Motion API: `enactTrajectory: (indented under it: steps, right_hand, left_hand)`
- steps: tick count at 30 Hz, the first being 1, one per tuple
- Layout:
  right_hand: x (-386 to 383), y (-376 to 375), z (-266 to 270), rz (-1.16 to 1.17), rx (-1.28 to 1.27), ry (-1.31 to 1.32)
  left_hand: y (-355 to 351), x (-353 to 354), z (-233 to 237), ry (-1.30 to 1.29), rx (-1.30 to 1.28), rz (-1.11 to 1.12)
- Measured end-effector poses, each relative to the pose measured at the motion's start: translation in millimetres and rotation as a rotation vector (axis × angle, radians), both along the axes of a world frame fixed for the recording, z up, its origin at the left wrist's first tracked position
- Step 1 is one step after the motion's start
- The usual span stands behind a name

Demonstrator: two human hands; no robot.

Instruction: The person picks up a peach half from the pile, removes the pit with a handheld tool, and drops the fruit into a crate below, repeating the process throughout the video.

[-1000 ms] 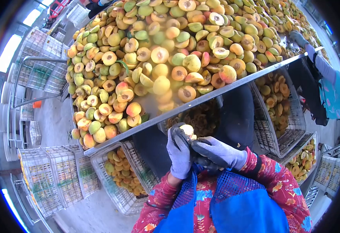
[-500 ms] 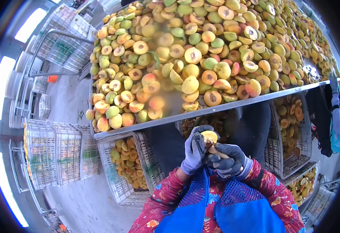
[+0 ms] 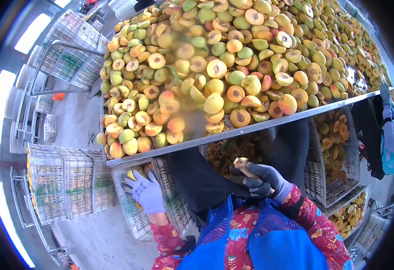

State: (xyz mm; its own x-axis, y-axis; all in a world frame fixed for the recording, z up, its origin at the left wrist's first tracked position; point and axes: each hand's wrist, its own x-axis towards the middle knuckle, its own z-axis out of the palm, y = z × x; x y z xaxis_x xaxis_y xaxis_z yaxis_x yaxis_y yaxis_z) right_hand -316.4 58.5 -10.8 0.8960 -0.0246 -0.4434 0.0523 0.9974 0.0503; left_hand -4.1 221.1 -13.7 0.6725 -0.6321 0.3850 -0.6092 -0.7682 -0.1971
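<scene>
My left hand (image 3: 146, 192), in a grey-lilac glove with dark fingertips, reaches over a white plastic crate (image 3: 127, 220) of fruit halves on the left. Its fingers are stretched out and apart, with a yellow peach half (image 3: 131, 175) right at the fingertips. In front of my body, my right hand (image 3: 265, 180) is closed round a short tool with a wooden-looking handle (image 3: 247, 167). The tool's pale tip points up and left; its working end is too small to make out. Beneath it, a container of brownish fruit pieces (image 3: 228, 155) sits between my legs.
A metal-edged table (image 3: 197, 143) heaped with halved peaches (image 3: 216, 68) spans the front. Stacked crates (image 3: 71, 180) stand at left. More fruit-filled crates (image 3: 314, 175) are close on my right. Another person's sleeved arm (image 3: 389, 130) shows at the far right edge.
My left hand has left my right hand, carrying the peach half down and left to the crate, and its fingers have opened. My right hand stays in front, still gripping the tool.
</scene>
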Motion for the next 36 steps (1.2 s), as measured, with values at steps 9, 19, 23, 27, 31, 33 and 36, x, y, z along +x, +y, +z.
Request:
enactTrajectory:
  steps: [9, 19, 23, 27, 31, 33, 36]
  right_hand:
    - [-4, 5, 10, 0.052, -0.277, 0.135]
    - [33, 12, 33, -0.150, -1.787, 0.451]
    - [34, 9, 60, 0.077, -2.124, 0.561]
    - [29, 12, 51, 0.113, -2.187, 0.583]
    - [26, 14, 44, 0.132, -2.201, 0.556]
    - [26, 15, 40, 0.157, -2.214, 0.555]
    - [26, 16, 37, 0.225, -2.179, 0.562]
  left_hand:
    - [-179, 17, -29, 0.446, 0.195, -0.316]
    - [-110, -60, 6, 2.412, -1.142, -0.092]
    - [-96, -94, 10, 2.117, -0.832, -0.096]
    - [-91, -105, 6, 1.883, -0.704, -0.495]
    - [-92, -115, 24, 1.533, -0.551, -0.668]
    - [-91, -119, 22, 1.522, -0.567, -0.632]
    - [-88, -124, 6, 1.559, -0.684, -0.500]
